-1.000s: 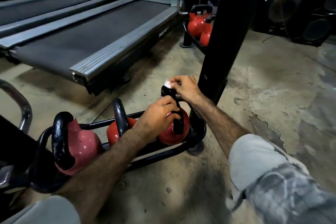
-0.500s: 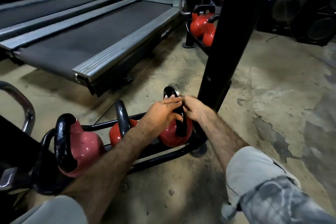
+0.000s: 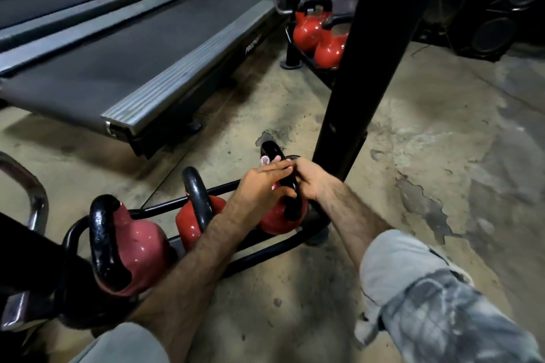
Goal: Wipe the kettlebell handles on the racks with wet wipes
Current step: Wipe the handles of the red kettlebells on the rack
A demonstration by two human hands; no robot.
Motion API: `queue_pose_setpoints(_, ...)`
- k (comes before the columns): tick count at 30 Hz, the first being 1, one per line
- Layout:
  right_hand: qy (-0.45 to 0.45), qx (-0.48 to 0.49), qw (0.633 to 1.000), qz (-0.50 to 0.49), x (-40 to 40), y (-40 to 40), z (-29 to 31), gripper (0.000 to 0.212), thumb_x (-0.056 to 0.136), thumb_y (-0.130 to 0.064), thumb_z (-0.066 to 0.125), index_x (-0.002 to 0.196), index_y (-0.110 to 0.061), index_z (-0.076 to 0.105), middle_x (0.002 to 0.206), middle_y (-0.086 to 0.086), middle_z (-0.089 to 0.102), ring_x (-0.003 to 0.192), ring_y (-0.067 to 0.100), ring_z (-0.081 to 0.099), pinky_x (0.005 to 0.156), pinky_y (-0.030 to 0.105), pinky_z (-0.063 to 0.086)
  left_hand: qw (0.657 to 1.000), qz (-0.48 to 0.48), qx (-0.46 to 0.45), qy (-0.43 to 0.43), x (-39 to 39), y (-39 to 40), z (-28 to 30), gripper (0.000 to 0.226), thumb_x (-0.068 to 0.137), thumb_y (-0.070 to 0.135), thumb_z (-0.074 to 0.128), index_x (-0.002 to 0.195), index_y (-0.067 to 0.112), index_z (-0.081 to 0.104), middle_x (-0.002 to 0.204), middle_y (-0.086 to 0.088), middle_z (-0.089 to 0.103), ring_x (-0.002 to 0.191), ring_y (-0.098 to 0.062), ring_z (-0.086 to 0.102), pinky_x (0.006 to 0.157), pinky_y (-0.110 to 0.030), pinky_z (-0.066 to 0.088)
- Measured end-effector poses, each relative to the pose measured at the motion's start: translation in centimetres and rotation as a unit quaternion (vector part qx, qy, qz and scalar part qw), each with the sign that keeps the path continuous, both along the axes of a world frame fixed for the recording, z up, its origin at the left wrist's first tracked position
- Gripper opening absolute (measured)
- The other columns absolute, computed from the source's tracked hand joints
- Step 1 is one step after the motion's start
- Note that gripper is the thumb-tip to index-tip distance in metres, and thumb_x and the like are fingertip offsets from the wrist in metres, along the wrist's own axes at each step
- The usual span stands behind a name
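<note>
The scene is dim, with corners falling to near black. Soft overhead light sheens the treadmill's metal rail [image 3: 165, 97] and leaves small glints on the red kettlebells [image 3: 306, 28]. Wide-angle bending curves the edges. The concrete floor [image 3: 413, 156] looks smeared; the sleeve [image 3: 442, 303] is blurred.

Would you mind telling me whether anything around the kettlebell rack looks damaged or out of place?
Yes: the concrete floor is damaged. A cracked, peeled patch lies right of the black post, and a smaller chipped spot lies just beyond the kettlebell handle being wiped. The kettlebells sit properly in the rack.
</note>
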State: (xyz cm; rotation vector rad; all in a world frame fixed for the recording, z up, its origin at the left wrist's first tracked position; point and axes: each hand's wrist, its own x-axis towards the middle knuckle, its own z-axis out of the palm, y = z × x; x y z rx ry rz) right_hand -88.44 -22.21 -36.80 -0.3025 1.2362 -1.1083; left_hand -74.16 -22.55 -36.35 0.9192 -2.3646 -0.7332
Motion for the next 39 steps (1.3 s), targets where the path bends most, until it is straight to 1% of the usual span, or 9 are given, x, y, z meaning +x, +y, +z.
queue_pose_setpoints(3, -0.011, 0.003, 1.000, 0.000, -0.7, 1.3, -1.3, 0.039, 0.096, -0.005, 0.030, 0.096, -0.008, 0.069, 0.078, 0.009, 0.073, 0.065, 0.023, 0.071, 0.051, 0.025, 0.047, 1.000, -0.009, -0.004, 0.014, 0.0, -0.1, 0.2, 0.050, 0.067, 0.017, 0.082, 0.114, 0.004, 0.069, 0.127, -0.010, 0.062, 0.127, -0.026, 0.050, 0.104, -0.003, 0.021)
queue_pose_setpoints(7, -0.016, -0.015, 0.999, 0.030, -1.1, 0.1, -1.7, 0.046, 0.091, -0.002, 0.033, 0.077, -0.007, 0.077, 0.085, 0.012, 0.071, 0.072, 0.024, 0.066, 0.062, 0.028, 0.050, 0.999, -0.011, -0.039, 0.006, 0.1, 0.3, -0.1, 0.048, 0.066, 0.024, 0.079, 0.110, 0.005, 0.071, 0.120, -0.011, 0.066, 0.119, -0.030, 0.057, 0.103, -0.020, 0.032)
queue_pose_setpoints(10, -0.008, -0.031, 0.998, 0.049, -0.5, -0.1, 0.3, 0.060, 0.095, 0.000, 0.025, 0.054, -0.003, 0.069, 0.052, 0.003, 0.065, 0.043, 0.009, 0.062, 0.043, 0.017, 0.049, 0.998, -0.004, -0.054, -0.013, 0.1, 0.7, -0.3, 0.046, 0.067, 0.030, 0.072, 0.105, 0.003, 0.072, 0.117, -0.011, 0.068, 0.112, -0.032, 0.062, 0.096, -0.035, 0.049)
queue_pose_setpoints(14, -0.037, -0.027, 0.998, 0.039, -1.3, 0.1, -0.5, 0.039, 0.094, -0.005, 0.036, 0.078, -0.002, 0.072, 0.069, 0.003, 0.066, 0.059, 0.015, 0.065, 0.058, 0.024, 0.054, 0.999, 0.004, -0.040, -0.014, 0.0, 1.1, 0.1, 0.040, 0.067, 0.021, 0.075, 0.101, 0.001, 0.073, 0.113, -0.014, 0.069, 0.109, -0.034, 0.064, 0.089, -0.041, 0.054)
queue_pose_setpoints(19, 0.159, -0.086, 0.984, 0.004, -3.1, 1.8, -0.2, 0.011, 0.093, -0.007, 0.059, 0.097, -0.010, 0.069, 0.076, 0.006, 0.070, 0.060, 0.015, 0.067, 0.057, 0.025, 0.054, 0.997, 0.035, -0.050, 0.049, -0.1, 1.1, 1.0, 0.027, 0.076, 0.013, 0.077, 0.102, 0.006, 0.074, 0.114, -0.008, 0.070, 0.117, -0.020, 0.061, 0.105, -0.033, 0.044)
queue_pose_setpoints(26, 0.525, -0.159, 0.831, 0.094, -1.9, -3.7, 3.4, 0.019, 0.083, -0.035, 0.074, 0.097, -0.022, 0.078, 0.102, -0.011, 0.074, 0.094, 0.004, 0.067, 0.088, 0.024, 0.053, 0.997, 0.066, -0.019, 0.027, -0.1, 0.1, 1.2, 0.052, 0.071, 0.032, 0.080, 0.115, 0.007, 0.067, 0.122, -0.005, 0.060, 0.111, -0.018, 0.060, 0.099, -0.028, 0.048)
queue_pose_setpoints(29, 0.517, -0.111, 0.826, 0.196, -1.7, -6.8, 4.3, 0.019, 0.085, -0.033, 0.074, 0.098, -0.020, 0.077, 0.084, -0.004, 0.074, 0.072, 0.009, 0.065, 0.060, 0.019, 0.049, 0.998, 0.056, 0.003, -0.009, -0.1, -0.2, 1.5, 0.062, 0.075, 0.035, 0.077, 0.129, 0.009, 0.058, 0.138, -0.002, 0.051, 0.125, -0.015, 0.050, 0.107, -0.029, 0.040)
queue_pose_setpoints(36, 0.519, -0.137, 0.827, 0.167, -3.4, -6.4, 3.8, 0.009, 0.083, -0.022, 0.077, 0.090, -0.017, 0.078, 0.080, -0.011, 0.072, 0.058, -0.010, 0.061, 0.057, 0.005, 0.043, 0.997, 0.025, 0.045, -0.055, 0.2, -1.4, 1.4, 0.089, 0.077, 0.047, 0.072, 0.148, 0.013, 0.032, 0.157, 0.000, 0.025, 0.143, -0.012, 0.026, 0.116, -0.024, 0.023)
queue_pose_setpoints(39, 0.509, -0.143, 0.832, 0.166, -3.4, -6.3, 3.8, 0.007, 0.084, -0.016, 0.075, 0.090, -0.016, 0.078, 0.069, -0.010, 0.068, 0.047, -0.013, 0.056, 0.049, 0.002, 0.039, 0.994, 0.026, 0.097, -0.035, 0.6, -2.2, 0.8, 0.108, 0.066, 0.068, 0.068, 0.150, 0.015, 0.027, 0.158, -0.003, 0.025, 0.143, -0.015, 0.028, 0.114, -0.036, 0.034)
